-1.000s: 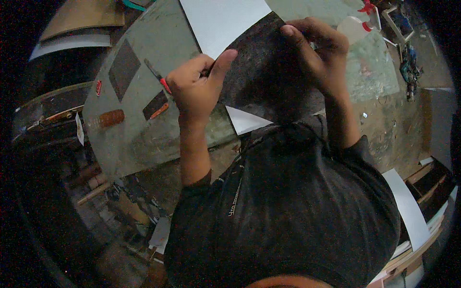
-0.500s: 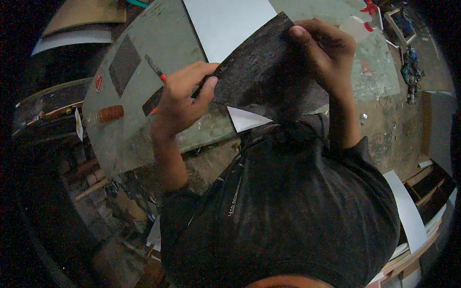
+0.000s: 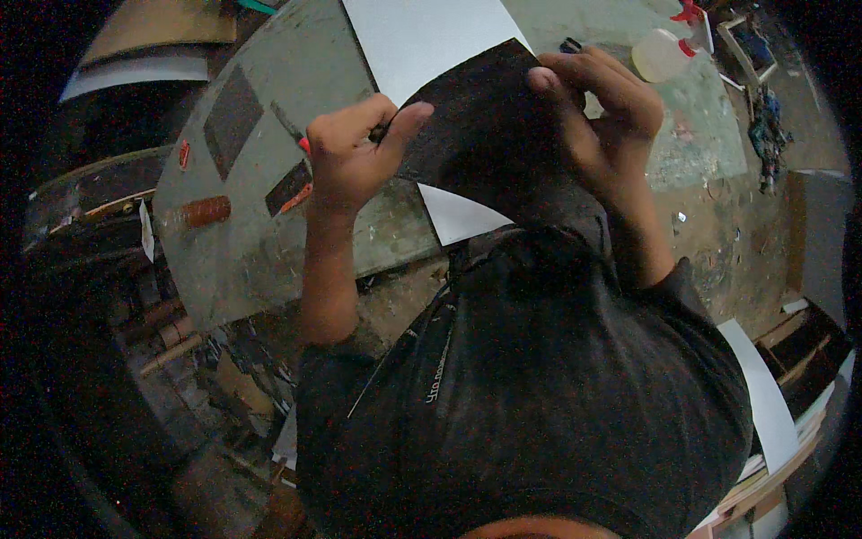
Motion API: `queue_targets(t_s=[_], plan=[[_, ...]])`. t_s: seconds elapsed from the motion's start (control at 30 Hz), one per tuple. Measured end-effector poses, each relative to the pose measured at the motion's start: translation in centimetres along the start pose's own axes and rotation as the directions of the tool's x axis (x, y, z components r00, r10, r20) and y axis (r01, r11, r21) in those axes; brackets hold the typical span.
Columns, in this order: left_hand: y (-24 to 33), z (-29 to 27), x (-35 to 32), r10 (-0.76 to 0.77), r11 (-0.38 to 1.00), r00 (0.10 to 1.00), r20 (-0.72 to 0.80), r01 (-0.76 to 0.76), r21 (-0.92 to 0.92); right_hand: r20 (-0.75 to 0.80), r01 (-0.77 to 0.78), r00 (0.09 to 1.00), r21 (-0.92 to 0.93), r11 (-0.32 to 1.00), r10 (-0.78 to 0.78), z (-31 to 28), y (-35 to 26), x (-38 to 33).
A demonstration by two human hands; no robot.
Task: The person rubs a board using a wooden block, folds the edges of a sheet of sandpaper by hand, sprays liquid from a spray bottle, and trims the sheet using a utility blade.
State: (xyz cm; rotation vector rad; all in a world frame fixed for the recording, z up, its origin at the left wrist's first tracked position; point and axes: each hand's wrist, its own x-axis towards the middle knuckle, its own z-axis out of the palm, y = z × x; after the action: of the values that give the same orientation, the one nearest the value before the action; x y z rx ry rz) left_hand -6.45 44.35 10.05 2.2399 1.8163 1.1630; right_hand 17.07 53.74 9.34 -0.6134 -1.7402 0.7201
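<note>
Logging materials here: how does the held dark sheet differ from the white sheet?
The dark sheet is nearly black; the white sheet is pale. The dark sheet is gripped by the left hand and right hand, its far edge looking bowed; the white sheet lies beneath, partly covered by it. Both look thin.

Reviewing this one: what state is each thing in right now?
Dark sheet: held, bowed
Left hand: closed on its left edge
Right hand: pinching its upper right corner
White sheet: lying down, partly hidden
Bottle: red top on, level unclear
Dark panel: lying flat
Orange tool: lying down
</note>
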Motion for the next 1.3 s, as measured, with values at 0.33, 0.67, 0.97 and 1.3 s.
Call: queue_targets(t_s=[0.33, 0.67, 0.97, 1.3], plan=[[2.1, -0.5, -0.6, -0.148, 0.987, 0.987, 0.064, 0.144, 0.067, -0.046, -0.032, 0.998, 0.062, 0.998, 0.035, 0.4, 0.9, -0.1], [1.1, -2.5, -1.4, -0.084, 0.979, 0.957, 0.279, 0.131, -0.155, 0.009, -0.142, 0.99, 0.133, 0.981, 0.142, 1.1, 1.9, -0.1], [1.1, -3.3, 0.1, -0.128, 0.966, 0.908, 0.398, 0.204, -0.156, -0.012, -0.186, 0.982, 0.105, 0.977, 0.188, 0.3, 1.4, 0.5], [-0.1, -1.3, 0.3, -0.073, 0.969, 0.977, 0.201, 0.117, -0.216, -0.006, -0.088, 0.996, 0.013, 0.996, 0.089, -0.2, -1.4, 0.3]])
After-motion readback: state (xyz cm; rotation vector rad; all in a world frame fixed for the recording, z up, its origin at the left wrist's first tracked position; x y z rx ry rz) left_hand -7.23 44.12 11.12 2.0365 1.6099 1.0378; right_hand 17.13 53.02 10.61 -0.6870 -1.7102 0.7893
